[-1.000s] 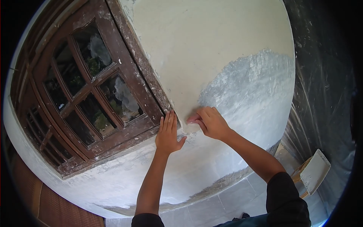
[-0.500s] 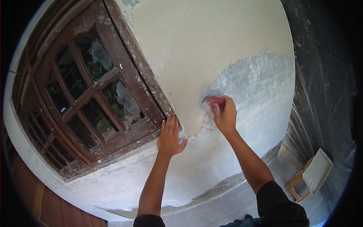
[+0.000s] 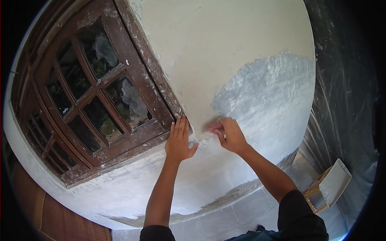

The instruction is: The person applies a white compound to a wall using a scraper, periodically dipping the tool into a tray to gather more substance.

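Note:
My left hand [image 3: 178, 140] lies flat with fingers stretched against the lower corner of the brown wooden window frame [image 3: 155, 86], its thumb out to the right over the wall. To the right of it, my right hand [image 3: 233, 135] pinches a small reddish putty spreader [image 3: 215, 128], slightly blurred and partly covered by the fingers. The spreader is against the wall [image 3: 187, 52], just right of the frame's corner. Around it, smooth beige coating meets a rough grey-white patch [image 3: 267, 86].
A wooden stool [image 3: 315, 193] at the lower right bears a pale, putty-smeared board [image 3: 337, 180]. Dark plastic sheeting [image 3: 341, 100] hangs along the right. Grey tiles [image 3: 245, 213] cover the floor below the wall. Brown woven panels [image 3: 72, 217] stand at the lower left.
My right hand has moved down and left with the spreader, from the edge of the grey patch towards the window corner. My left hand stays on the frame.

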Available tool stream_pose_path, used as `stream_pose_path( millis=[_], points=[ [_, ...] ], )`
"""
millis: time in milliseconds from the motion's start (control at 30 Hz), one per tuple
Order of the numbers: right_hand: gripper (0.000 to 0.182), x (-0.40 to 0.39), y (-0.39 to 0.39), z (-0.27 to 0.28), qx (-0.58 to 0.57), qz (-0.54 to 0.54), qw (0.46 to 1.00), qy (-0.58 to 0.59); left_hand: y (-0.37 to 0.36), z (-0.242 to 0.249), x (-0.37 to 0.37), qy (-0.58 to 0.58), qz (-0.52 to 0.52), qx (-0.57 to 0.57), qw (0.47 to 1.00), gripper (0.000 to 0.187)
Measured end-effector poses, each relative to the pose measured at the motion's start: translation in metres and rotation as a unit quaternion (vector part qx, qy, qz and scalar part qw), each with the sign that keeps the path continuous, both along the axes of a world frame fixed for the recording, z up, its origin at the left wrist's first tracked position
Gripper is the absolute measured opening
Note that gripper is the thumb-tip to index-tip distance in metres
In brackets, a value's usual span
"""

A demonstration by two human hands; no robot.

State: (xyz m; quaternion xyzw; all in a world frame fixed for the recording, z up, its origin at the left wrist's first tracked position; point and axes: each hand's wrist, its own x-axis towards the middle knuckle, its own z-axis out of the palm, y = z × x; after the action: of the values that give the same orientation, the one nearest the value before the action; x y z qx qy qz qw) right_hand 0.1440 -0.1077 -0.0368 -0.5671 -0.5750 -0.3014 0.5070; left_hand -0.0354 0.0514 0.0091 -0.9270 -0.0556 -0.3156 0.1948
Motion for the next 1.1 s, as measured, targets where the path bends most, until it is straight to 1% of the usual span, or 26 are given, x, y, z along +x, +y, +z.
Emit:
stream_pose_path(
  millis=[67, 100, 133, 167, 200, 233, 267, 300, 333, 400, 467, 533, 567, 600, 633, 667, 733, 767, 800, 833, 867, 933, 967, 1000, 1067, 1100],
  points=[
    [0.035, 0.01, 0.001, -0.005, 0.032, -0.035, 0.998, 0.036, 0.001, 0.003, 0.0, -0.004, -0.004, 0.005, 1.0, 0.102],
    [0.035, 0.018, 0.0, -0.005, 0.093, -0.054, 0.985, 0.134, 0.001, 0.002, -0.001, -0.003, -0.001, 0.003, 1.0, 0.102],
    [0.035, 0.024, -0.002, -0.001, 0.151, -0.074, 0.959, 0.23, 0.0, 0.001, 0.0, -0.001, 0.001, 0.001, 1.0, 0.102],
    [0.033, 0.026, -0.003, 0.001, 0.197, -0.03, 0.928, 0.315, 0.001, 0.001, 0.0, -0.002, 0.0, 0.0, 1.0, 0.102],
    [0.033, 0.023, -0.006, 0.001, 0.196, -0.031, 0.928, 0.314, 0.001, 0.001, 0.001, -0.004, -0.001, 0.004, 1.0, 0.102],
    [0.033, 0.016, -0.007, -0.001, 0.135, -0.03, 0.969, 0.207, 0.002, 0.001, 0.0, -0.005, -0.002, 0.008, 1.0, 0.102],
    [0.032, 0.007, -0.008, -0.005, 0.071, -0.028, 0.992, 0.097, 0.001, 0.0, -0.001, -0.002, -0.001, 0.006, 1.0, 0.102],
    [0.032, 0.003, -0.005, -0.011, 0.011, 0.006, 0.999, 0.04, 0.0, 0.0, -0.001, -0.003, -0.003, 0.001, 1.0, 0.102],
    [0.034, 0.003, -0.004, -0.01, -0.044, 0.014, 0.999, 0.006, 0.001, 0.001, 0.0, -0.004, -0.005, -0.001, 1.0, 0.102],
    [0.034, 0.017, -0.005, -0.001, 0.014, -0.035, 0.998, 0.048, 0.001, 0.002, 0.001, 0.0, -0.002, 0.0, 1.0, 0.102],
    [0.036, 0.032, -0.007, 0.007, 0.121, -0.097, 0.969, 0.194, 0.001, 0.001, -0.001, 0.003, 0.001, -0.002, 1.0, 0.103],
    [0.031, 0.026, -0.011, 0.011, 0.148, -0.072, 0.964, 0.209, 0.003, 0.0, 0.0, -0.004, -0.006, 0.007, 1.0, 0.103],
    [0.031, 0.017, -0.01, 0.008, 0.09, -0.048, 0.987, 0.121, 0.002, 0.0, 0.0, -0.003, -0.007, 0.006, 1.0, 0.103],
    [0.031, 0.007, -0.01, 0.002, 0.03, -0.024, 0.999, 0.033, 0.0, 0.001, 0.0, -0.005, -0.002, 0.002, 1.0, 0.101],
    [0.034, 0.001, -0.007, -0.005, -0.037, 0.003, 0.999, -0.036, -0.001, 0.002, 0.0, -0.009, 0.002, 0.0, 1.0, 0.099],
    [0.036, 0.0, -0.004, -0.007, -0.063, 0.016, 0.993, -0.094, -0.001, 0.002, 0.001, -0.009, 0.0, 0.002, 1.0, 0.099],
    [0.025, 0.009, -0.005, 0.001, -0.01, -0.033, 0.999, 0.001, 0.002, 0.001, 0.0, 0.0, -0.002, -0.002, 1.0, 0.103],
    [0.027, 0.017, -0.006, 0.008, 0.059, -0.075, 0.993, 0.068, 0.002, 0.002, 0.0, -0.001, -0.001, -0.001, 1.0, 0.103],
    [0.028, 0.024, -0.008, 0.013, 0.125, -0.116, 0.976, 0.135, 0.001, 0.001, 0.0, 0.001, -0.001, 0.001, 1.0, 0.103],
    [0.03, 0.028, -0.009, 0.017, 0.148, -0.108, 0.967, 0.175, 0.001, 0.001, 0.0, 0.001, -0.001, 0.002, 1.0, 0.103],
    [0.03, 0.024, -0.009, 0.017, 0.148, -0.107, 0.968, 0.174, 0.001, 0.002, 0.0, 0.0, 0.0, 0.002, 1.0, 0.103],
    [0.028, 0.004, -0.01, 0.013, 0.035, -0.035, 0.998, 0.039, 0.0, 0.003, 0.0, 0.002, 0.0, -0.001, 1.0, 0.103],
    [0.032, -0.004, -0.005, 0.006, 0.019, -0.004, 0.999, -0.037, -0.001, 0.001, 0.0, 0.002, -0.001, -0.002, 1.0, 0.103],
    [0.033, -0.009, -0.003, 0.002, -0.033, 0.026, 0.996, -0.079, -0.001, 0.001, 0.0, -0.008, -0.003, 0.001, 1.0, 0.1],
    [0.031, -0.001, 0.001, 0.005, 0.017, -0.01, 1.0, -0.023, 0.0, 0.002, 0.0, -0.016, -0.004, 0.008, 1.0, 0.098],
    [0.03, 0.007, 0.0, 0.008, 0.057, -0.06, 0.995, 0.051, -0.002, 0.003, 0.0, -0.011, 0.001, 0.008, 1.0, 0.098]
  ],
)
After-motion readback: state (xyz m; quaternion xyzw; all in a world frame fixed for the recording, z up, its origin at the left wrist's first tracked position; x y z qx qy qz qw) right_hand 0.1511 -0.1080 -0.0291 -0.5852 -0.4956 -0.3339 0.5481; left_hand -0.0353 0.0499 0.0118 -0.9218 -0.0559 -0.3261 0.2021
